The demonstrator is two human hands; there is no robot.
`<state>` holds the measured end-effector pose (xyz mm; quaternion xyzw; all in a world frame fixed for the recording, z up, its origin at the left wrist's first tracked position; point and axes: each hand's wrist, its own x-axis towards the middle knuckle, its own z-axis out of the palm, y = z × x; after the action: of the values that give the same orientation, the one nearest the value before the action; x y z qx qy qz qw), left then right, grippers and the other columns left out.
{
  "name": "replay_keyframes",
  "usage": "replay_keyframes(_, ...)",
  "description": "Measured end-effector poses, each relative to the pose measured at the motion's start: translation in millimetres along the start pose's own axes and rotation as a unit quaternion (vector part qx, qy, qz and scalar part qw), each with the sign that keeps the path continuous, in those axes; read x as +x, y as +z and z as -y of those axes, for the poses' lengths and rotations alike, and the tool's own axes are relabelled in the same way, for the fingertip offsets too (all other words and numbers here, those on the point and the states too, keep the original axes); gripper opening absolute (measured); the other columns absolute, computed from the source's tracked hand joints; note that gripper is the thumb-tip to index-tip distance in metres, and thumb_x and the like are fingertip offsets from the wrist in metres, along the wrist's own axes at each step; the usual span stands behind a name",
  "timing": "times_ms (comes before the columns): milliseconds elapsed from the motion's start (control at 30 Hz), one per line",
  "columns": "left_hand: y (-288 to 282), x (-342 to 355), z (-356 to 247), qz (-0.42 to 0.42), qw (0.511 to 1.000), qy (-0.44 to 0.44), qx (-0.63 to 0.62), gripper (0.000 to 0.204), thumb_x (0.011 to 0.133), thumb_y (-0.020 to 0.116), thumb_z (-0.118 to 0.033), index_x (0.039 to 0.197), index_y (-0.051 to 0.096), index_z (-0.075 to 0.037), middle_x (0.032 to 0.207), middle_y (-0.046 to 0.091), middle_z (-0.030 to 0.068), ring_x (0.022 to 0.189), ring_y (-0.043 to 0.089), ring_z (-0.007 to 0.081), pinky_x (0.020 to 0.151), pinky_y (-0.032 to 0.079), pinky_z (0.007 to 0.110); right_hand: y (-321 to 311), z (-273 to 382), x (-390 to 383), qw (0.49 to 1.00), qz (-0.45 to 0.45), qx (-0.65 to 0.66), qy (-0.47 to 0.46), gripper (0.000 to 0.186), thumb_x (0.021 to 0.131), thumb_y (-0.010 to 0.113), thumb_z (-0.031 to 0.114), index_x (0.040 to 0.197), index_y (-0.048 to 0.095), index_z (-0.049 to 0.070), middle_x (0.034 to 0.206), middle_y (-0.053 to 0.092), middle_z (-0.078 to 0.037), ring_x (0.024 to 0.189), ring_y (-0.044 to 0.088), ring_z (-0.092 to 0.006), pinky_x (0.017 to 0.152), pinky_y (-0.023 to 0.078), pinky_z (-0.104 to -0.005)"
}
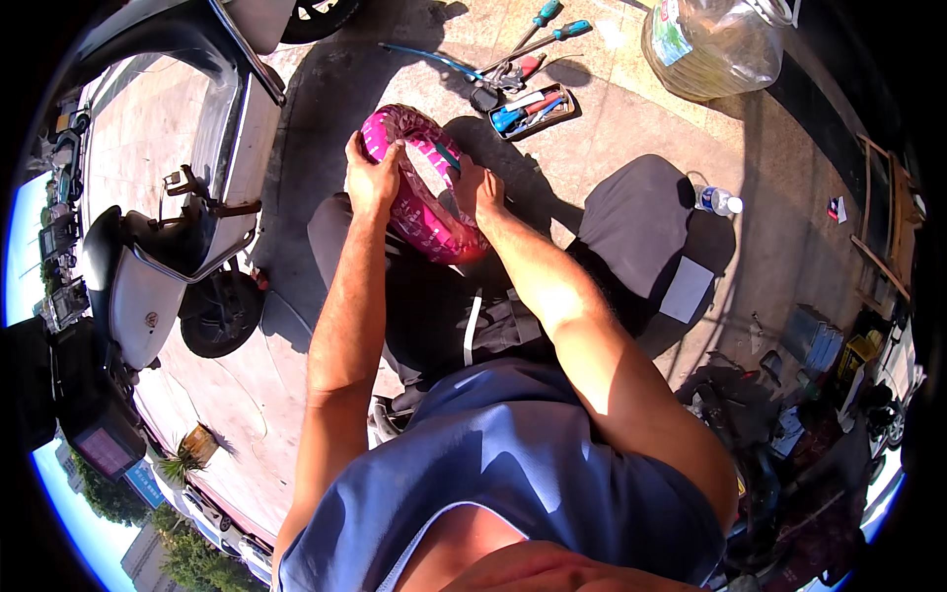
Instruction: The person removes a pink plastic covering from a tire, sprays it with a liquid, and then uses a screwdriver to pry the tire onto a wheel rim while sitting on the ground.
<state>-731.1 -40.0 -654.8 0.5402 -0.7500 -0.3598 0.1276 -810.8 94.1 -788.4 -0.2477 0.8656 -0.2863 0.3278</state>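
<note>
A tire [434,229] in shiny pink wrapping with white print stands tilted between my knees. My left hand [373,185] grips its near left side, thumb on top of the wrapping. My right hand [477,189] is closed at the tire's right side around a slim teal tool [448,158], whose tip points toward the ring's far edge. The tool's kind is hard to make out, since my fingers cover most of it. Through the ring's opening, bright ground shows.
Beyond the tire lie screwdrivers [570,31] with teal handles and a small open tray [533,111] of tools. A large clear plastic jug [715,49] stands far right, a water bottle [720,201] beside my right knee. At left is a white scooter [148,306] with a black wheel [221,312].
</note>
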Motion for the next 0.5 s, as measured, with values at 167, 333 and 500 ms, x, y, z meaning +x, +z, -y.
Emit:
replay_keyframes(167,-1,20,3,0.015,0.999,-0.053,-0.002,0.084,0.084,0.082,-0.039,0.153,0.042,-0.011,0.141,0.059,0.0203,0.124,0.06,0.0308,0.104,0.049,0.041,26,0,16,0.99,-0.071,-0.014,-0.123,0.038,0.104,0.051,0.042,0.122,0.054,0.009,0.113,0.063,-0.021,0.096,0.067,-0.044,0.081,0.054,-0.0562)
replay_keyframes(333,3,26,11,0.008,0.999,-0.043,0.008,0.084,0.085,0.081,-0.038,0.153,0.042,-0.011,0.141,0.058,0.0207,0.125,0.06,0.0308,0.105,0.049,0.04,40,-1,36,0.989,-0.084,-0.001,-0.122,0.04,0.103,0.053,0.045,0.12,0.055,0.009,0.106,0.066,-0.022,0.091,0.069,-0.0444,0.078,0.055,-0.0569)
replay_keyframes(500,5,7,4,0.0,0.999,0.017,0.028,0.084,0.086,0.077,-0.044,0.151,0.042,-0.003,0.136,0.062,0.0262,0.126,0.061,0.0362,0.109,0.046,0.04,58,-11,50,0.995,-0.033,-0.019,-0.093,0.042,0.101,0.054,0.044,0.122,0.054,0.008,0.105,0.068,-0.024,0.094,0.069,-0.0438,0.079,0.055,-0.0572)
